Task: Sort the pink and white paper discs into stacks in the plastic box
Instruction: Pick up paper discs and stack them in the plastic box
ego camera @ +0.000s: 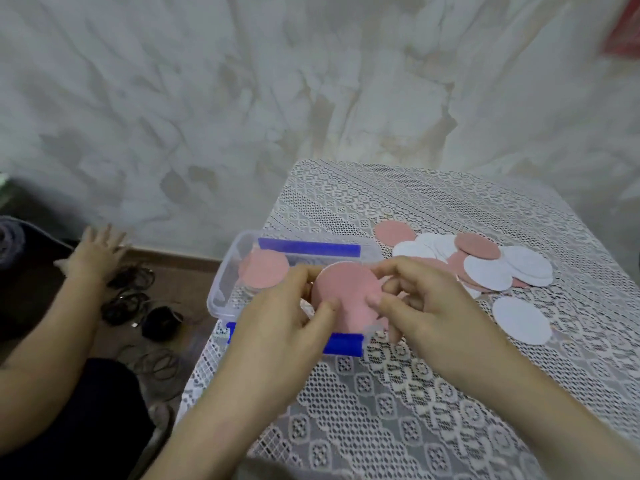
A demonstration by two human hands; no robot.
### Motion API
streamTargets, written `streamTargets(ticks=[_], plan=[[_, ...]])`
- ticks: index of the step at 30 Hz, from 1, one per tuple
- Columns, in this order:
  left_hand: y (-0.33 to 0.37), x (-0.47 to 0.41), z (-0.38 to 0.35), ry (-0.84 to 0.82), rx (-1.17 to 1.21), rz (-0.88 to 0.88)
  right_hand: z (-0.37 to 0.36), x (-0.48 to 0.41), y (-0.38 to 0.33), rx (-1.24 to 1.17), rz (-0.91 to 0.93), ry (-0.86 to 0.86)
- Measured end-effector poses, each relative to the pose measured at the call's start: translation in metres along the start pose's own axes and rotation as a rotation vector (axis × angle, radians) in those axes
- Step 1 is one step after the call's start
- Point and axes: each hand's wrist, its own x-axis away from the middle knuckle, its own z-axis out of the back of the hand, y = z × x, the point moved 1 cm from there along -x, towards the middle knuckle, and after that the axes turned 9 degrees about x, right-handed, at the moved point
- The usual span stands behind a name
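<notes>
Mid-frame, left hand (277, 320) and right hand (433, 306) are pinching 1 pink disc (346, 292); best lowering it flat onto the pink stack (266, 270) in the plastic box (221, 282).

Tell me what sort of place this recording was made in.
Most likely a room in a home, not a workshop: a lace tablecloth is the work surface, the wall behind is mottled painted plaster, and loose black cables lie on the brown floor beside it.
</notes>
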Motion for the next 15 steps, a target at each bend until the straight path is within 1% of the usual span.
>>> streamTargets(ticks=[3, 6, 9, 12, 15], plan=[[-0.009, -0.004, 0.026, 0.092, -0.051, 0.019, -0.012, -0.018, -0.013, -0.015, -0.012, -0.023], [-0.023, -0.007, 0.053, 0.205, -0.171, 0.014, -0.026, -0.038, -0.027, -0.019, -0.011, -0.057], [-0.036, -0.010, 0.072, 0.267, -0.289, 0.014, -0.044, -0.061, -0.035, 0.022, -0.017, -0.087], [-0.045, -0.017, 0.078, 0.240, -0.329, 0.049, -0.059, -0.083, -0.039, 0.100, -0.048, -0.101], [-0.051, -0.021, 0.077, 0.151, -0.359, 0.098, -0.070, -0.095, -0.041, 0.291, -0.029, -0.122]])
